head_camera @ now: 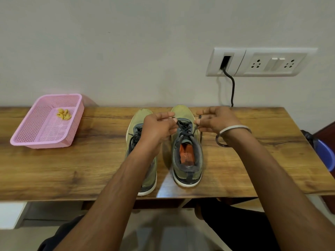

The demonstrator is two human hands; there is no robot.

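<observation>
Two olive-green sneakers stand side by side on the wooden table (72, 169), toes toward the wall. The right sneaker (187, 156) has an orange insole and dark laces (184, 129). My left hand (159, 127) hovers over its tongue and pinches one lace end. My right hand (215, 120), with a metal bangle at the wrist, pinches the other lace end just right of the shoe. The left sneaker (136, 124) is largely hidden under my left forearm.
A pink mesh basket (43, 140) with a small yellow crumpled thing (63, 114) inside sits at the table's far left. On the wall behind, a socket panel (261, 62) has a black cable (232, 87) dropping behind the table. A blue object (326, 156) lies off the right edge.
</observation>
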